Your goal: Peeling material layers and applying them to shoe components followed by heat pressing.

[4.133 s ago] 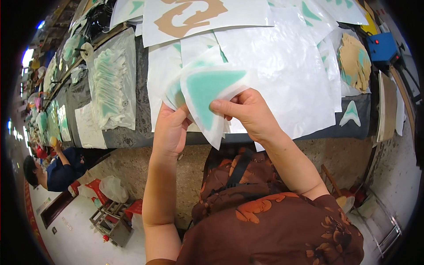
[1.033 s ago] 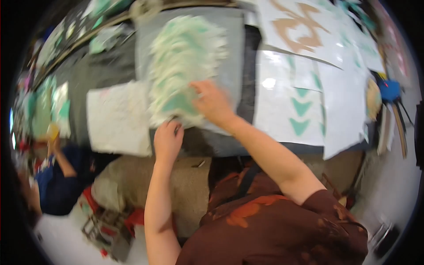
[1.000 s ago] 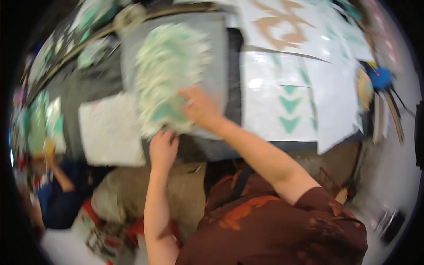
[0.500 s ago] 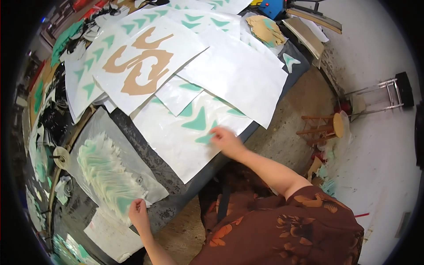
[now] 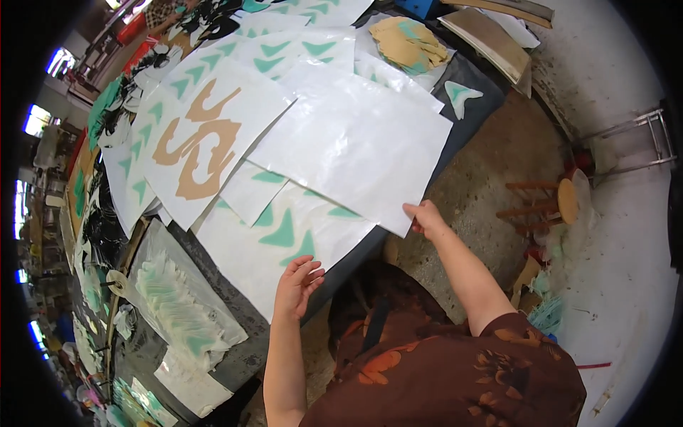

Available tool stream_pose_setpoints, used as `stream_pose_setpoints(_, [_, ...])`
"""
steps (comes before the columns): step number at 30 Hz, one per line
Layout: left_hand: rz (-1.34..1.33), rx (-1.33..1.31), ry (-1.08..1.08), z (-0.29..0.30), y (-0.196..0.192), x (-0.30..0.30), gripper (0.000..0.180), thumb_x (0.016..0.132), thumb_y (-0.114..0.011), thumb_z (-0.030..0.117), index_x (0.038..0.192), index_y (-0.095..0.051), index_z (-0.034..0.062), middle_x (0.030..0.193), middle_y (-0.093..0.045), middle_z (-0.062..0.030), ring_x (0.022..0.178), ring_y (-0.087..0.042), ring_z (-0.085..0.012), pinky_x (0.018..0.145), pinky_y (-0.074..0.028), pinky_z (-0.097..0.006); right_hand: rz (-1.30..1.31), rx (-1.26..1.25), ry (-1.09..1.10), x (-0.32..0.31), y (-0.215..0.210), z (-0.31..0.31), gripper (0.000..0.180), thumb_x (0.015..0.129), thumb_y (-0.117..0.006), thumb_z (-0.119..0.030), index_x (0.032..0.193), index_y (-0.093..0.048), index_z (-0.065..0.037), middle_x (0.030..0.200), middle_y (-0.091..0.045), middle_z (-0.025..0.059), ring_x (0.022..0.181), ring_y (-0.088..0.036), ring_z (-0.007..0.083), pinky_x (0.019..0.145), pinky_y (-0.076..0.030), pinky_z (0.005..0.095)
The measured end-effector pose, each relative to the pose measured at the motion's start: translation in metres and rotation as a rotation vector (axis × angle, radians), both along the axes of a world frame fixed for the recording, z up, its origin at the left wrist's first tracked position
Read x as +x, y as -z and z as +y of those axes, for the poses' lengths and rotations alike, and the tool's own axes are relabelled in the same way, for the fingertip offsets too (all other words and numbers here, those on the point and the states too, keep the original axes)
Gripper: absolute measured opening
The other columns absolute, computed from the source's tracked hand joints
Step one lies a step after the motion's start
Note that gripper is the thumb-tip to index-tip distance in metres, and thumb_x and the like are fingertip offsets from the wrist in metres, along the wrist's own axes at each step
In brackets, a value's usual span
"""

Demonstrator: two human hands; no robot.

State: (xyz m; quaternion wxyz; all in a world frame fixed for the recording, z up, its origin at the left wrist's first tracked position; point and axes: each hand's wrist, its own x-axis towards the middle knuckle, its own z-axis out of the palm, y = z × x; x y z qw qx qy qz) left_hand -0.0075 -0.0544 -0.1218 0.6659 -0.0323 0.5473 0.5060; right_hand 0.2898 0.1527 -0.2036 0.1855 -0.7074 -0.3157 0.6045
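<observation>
Head view: right hand point(image 5: 425, 217) pinches white sheet point(image 5: 352, 139) corner; left hand point(image 5: 299, 285) spread, just below patterned sheet point(image 5: 281, 245).

The right hand point(image 5: 425, 217) grips the near corner of the blank white sheet point(image 5: 352, 146); bare floor point(image 5: 498, 153) opens to its right, with a wooden stool point(image 5: 551, 203) farther right. The left hand point(image 5: 297, 283) hovers, fingers spread, over the sheet with green shapes point(image 5: 274, 245). To its left, a pile of green-and-white cutouts point(image 5: 178, 306), perhaps bagged, crowds the table edge.
</observation>
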Motion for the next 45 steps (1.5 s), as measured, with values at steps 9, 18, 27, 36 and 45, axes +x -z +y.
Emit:
stream_pose_setpoints(9, [-0.177, 0.078, -0.342, 0.105, 0.014, 0.057, 0.057, 0.093, -0.062, 0.04, 0.134, -0.041, 0.0066, 0.127, -0.051, -0.0212, 0.111, -0.056, -0.0358, 0.093, -0.051, -0.045, 0.502, 0.236, -0.063, 0.0, -0.102, 0.014, 0.041, 0.084, -0.068, -0.015, 0.12, -0.054, -0.002, 0.103, -0.064, 0.0055, 0.081, -0.06, 0.0127, 0.069, -0.05, 0.0276])
stream_pose_setpoints(18, [-0.146, 0.27, -0.479, 0.175, 0.025, 0.042, 0.051, 0.094, -0.06, 0.019, 0.137, -0.041, 0.0005, 0.136, -0.051, -0.0169, 0.121, -0.054, -0.0326, 0.101, -0.047, -0.047, 0.331, 0.345, -0.265, 0.192, -0.144, 0.02, 0.034, 0.084, -0.064, -0.012, 0.115, -0.061, 0.0, 0.102, -0.065, 0.0039, 0.092, -0.06, 0.0135, 0.082, -0.049, 0.029])
stream_pose_setpoints(27, [0.167, 0.223, 0.282, 0.203, -0.006, 0.22, 0.057, 0.083, -0.066, 0.002, 0.136, -0.044, -0.0008, 0.129, -0.055, -0.0093, 0.117, -0.053, -0.0222, 0.101, -0.042, -0.035, 0.147, 0.268, 0.413, 0.377, -0.117, -0.05, 0.04, 0.094, -0.056, -0.012, 0.132, -0.049, -0.003, 0.123, -0.06, 0.0094, 0.106, -0.06, 0.0203, 0.09, -0.048, 0.0322])
stream_pose_setpoints(36, [0.277, 0.673, 1.082, 0.298, -0.062, 0.432, 0.031, 0.092, -0.065, 0.012, 0.121, -0.06, 0.0007, 0.111, -0.064, -0.0064, 0.102, -0.059, -0.0154, 0.091, -0.047, -0.03, -0.013, 0.222, 0.674, 0.543, -0.071, -0.078, 0.037, 0.096, -0.052, -0.011, 0.131, -0.05, -0.001, 0.12, -0.061, 0.0092, 0.106, -0.06, 0.0197, 0.09, -0.047, 0.0325])
stream_pose_setpoints(45, [0.19, 0.586, 0.596, 0.434, -0.085, 0.587, 0.043, 0.094, -0.065, 0.021, 0.13, -0.053, 0.0014, 0.123, -0.06, -0.0063, 0.112, -0.057, -0.0188, 0.093, -0.047, -0.034, 0.102, 0.512, 0.996, 0.684, -0.084, 0.041, 0.038, 0.097, -0.056, -0.017, 0.131, -0.05, -0.002, 0.119, -0.062, 0.0088, 0.104, -0.061, 0.0211, 0.089, -0.05, 0.036])
